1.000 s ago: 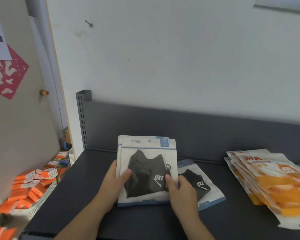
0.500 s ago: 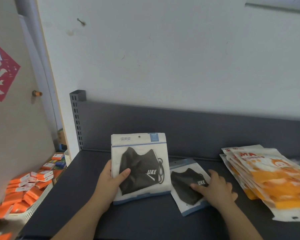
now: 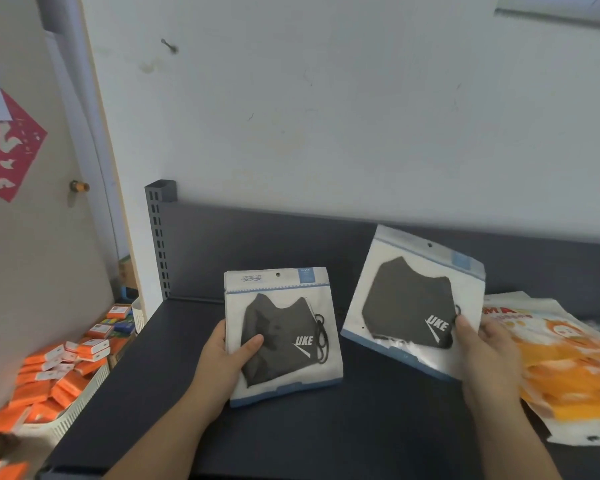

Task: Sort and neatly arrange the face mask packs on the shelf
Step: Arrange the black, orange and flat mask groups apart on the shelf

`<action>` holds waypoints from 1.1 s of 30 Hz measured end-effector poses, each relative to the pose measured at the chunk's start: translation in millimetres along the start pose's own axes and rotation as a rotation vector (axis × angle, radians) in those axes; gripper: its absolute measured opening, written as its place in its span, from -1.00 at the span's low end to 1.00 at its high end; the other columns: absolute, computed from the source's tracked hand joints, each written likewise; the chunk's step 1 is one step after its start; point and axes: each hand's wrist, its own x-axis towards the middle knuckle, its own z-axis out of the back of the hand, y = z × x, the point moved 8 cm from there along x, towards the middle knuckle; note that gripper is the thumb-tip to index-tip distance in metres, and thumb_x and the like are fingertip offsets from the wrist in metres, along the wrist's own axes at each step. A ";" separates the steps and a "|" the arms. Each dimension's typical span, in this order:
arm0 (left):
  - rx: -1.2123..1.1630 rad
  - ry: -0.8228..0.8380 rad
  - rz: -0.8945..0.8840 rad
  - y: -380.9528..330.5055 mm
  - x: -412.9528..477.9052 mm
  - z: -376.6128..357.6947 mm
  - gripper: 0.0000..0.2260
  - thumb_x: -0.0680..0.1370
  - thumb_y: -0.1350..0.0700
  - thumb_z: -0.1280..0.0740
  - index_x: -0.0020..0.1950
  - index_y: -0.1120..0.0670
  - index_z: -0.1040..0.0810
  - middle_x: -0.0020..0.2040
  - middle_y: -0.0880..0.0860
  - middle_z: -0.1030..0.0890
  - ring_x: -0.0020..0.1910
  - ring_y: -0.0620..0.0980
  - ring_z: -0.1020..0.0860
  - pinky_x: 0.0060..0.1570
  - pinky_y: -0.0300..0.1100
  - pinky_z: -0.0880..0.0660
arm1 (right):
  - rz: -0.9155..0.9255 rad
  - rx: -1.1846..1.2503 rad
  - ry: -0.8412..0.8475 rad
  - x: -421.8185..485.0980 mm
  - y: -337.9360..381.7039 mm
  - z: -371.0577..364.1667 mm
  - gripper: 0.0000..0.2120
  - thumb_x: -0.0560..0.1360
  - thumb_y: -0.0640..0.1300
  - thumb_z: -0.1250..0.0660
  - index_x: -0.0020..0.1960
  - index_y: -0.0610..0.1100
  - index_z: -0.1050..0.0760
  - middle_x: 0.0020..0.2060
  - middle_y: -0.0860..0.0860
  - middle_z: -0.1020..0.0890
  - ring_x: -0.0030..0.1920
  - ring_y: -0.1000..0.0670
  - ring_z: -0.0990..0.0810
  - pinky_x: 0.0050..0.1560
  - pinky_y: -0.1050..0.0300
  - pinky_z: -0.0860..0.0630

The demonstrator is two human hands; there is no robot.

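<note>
Dark grey shelf (image 3: 378, 427) under both my hands: my left hand (image 3: 227, 355) grips a stack of black mask packs (image 3: 281, 336) by its left edge, thumb on the front, standing it on the shelf; my right hand (image 3: 489, 355) pinches a single black mask pack (image 3: 409, 303), tilted and lifted. Orange mask packs (image 3: 568, 362) lie fanned at the right.

Orange mask packs (image 3: 568, 362) cut off at right edge, small print on boxes (image 3: 63, 368) unreadable
</note>
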 end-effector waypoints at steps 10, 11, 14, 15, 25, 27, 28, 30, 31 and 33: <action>0.105 0.108 -0.020 -10.8 -10.1 -13.6 -0.78 0.60 0.16 -0.32 0.17 -0.11 -0.51 0.01 -0.20 -0.70 0.00 -0.22 -0.65 -0.14 -0.37 -0.57 | -0.001 -0.215 0.388 -55.4 -64.7 -111.8 -0.92 0.57 -0.21 -0.34 -0.02 -0.04 -0.54 -0.15 0.01 -0.70 -0.07 -0.04 -0.66 -0.07 0.06 -0.54; 0.125 0.135 -0.020 -11.2 -11.7 -16.1 -0.77 0.60 0.16 -0.32 0.16 -0.14 -0.49 0.00 -0.25 -0.69 0.00 -0.23 -0.64 -0.14 -0.36 -0.57 | -0.017 -0.221 0.398 -59.7 -69.5 -115.6 -0.94 0.58 -0.18 -0.33 -0.02 -0.03 -0.52 -0.13 0.02 -0.68 -0.04 -0.04 -0.65 -0.08 0.09 -0.52; 0.150 0.201 -0.001 -10.9 -16.7 -21.6 -0.60 0.50 0.25 -0.44 0.20 -0.16 -0.47 0.04 -0.18 -0.69 0.04 -0.21 -0.65 -0.13 -0.31 -0.59 | -0.038 -0.220 0.439 -69.3 -74.4 -123.5 -0.97 0.61 -0.13 -0.30 0.02 -0.01 -0.48 -0.08 0.02 -0.66 -0.01 -0.02 -0.63 -0.13 0.17 -0.46; 0.154 0.209 0.002 -11.9 -17.4 -21.3 -0.54 0.47 0.27 -0.48 0.22 -0.15 -0.46 0.06 -0.17 -0.69 0.06 -0.19 -0.65 -0.11 -0.30 -0.60 | -0.030 -0.207 0.453 -70.9 -71.6 -125.0 -0.95 0.61 -0.14 -0.29 0.03 0.00 -0.46 -0.06 0.03 -0.65 0.01 -0.01 -0.62 -0.12 0.20 -0.45; 0.240 0.247 -0.117 -29.7 -18.0 -38.1 -0.46 0.49 0.23 -0.47 0.31 -0.20 -0.35 0.15 -0.29 -0.61 0.18 -0.29 -0.56 0.12 -0.33 -0.51 | 0.066 0.047 0.590 -58.9 -41.7 -120.3 -0.44 0.51 -0.43 -0.33 0.36 0.06 -0.38 0.18 0.02 -0.64 0.24 -0.04 -0.60 0.21 0.00 -0.54; 0.296 0.310 -0.076 -17.6 -21.1 -42.2 -0.42 0.46 0.25 -0.50 0.30 -0.18 -0.31 0.16 -0.18 -0.62 0.18 -0.30 -0.56 0.13 -0.41 -0.49 | 0.035 -0.008 0.602 -65.3 -56.8 -118.7 -0.41 0.42 -0.36 -0.40 0.29 0.13 -0.37 0.16 0.04 -0.63 0.25 -0.04 -0.58 0.24 -0.03 -0.53; 0.321 0.334 -0.061 -14.4 -22.2 -43.7 -0.41 0.45 0.25 -0.51 0.30 -0.16 -0.30 0.17 -0.14 -0.61 0.17 -0.30 -0.56 0.10 -0.43 -0.48 | 0.037 -0.037 0.612 -68.9 -61.6 -117.5 -0.38 0.38 -0.35 -0.41 0.29 0.15 -0.34 0.17 0.07 -0.62 0.25 -0.01 -0.57 0.27 -0.04 -0.51; 0.333 0.343 -0.056 -13.4 -20.9 -44.1 -0.40 0.45 0.26 -0.51 0.30 -0.13 -0.28 0.21 -0.10 -0.57 0.17 -0.30 -0.56 0.07 -0.45 -0.48 | 0.067 -0.081 0.616 -69.5 -64.5 -115.7 -0.34 0.39 -0.42 -0.39 0.31 0.13 -0.30 0.14 0.13 -0.61 0.23 0.07 -0.57 0.29 -0.01 -0.49; 0.330 0.335 -0.055 -14.6 -19.7 -43.8 -0.41 0.45 0.26 -0.50 0.30 -0.14 -0.28 0.21 -0.10 -0.57 0.17 -0.30 -0.56 0.07 -0.44 -0.49 | 0.077 -0.094 0.612 -67.7 -63.0 -115.6 -0.34 0.41 -0.46 -0.37 0.31 0.10 -0.30 0.12 0.14 -0.62 0.21 0.09 -0.58 0.28 0.04 -0.49; 0.318 0.320 -0.053 -15.7 -16.6 -41.9 -0.43 0.47 0.27 -0.49 0.27 -0.17 -0.29 0.18 -0.11 -0.59 0.15 -0.30 -0.56 0.05 -0.43 -0.49 | 0.084 -0.098 0.609 -64.5 -58.6 -117.0 -0.36 0.43 -0.52 -0.34 0.31 0.05 -0.30 0.11 0.11 -0.62 0.18 0.11 -0.58 0.22 0.17 -0.49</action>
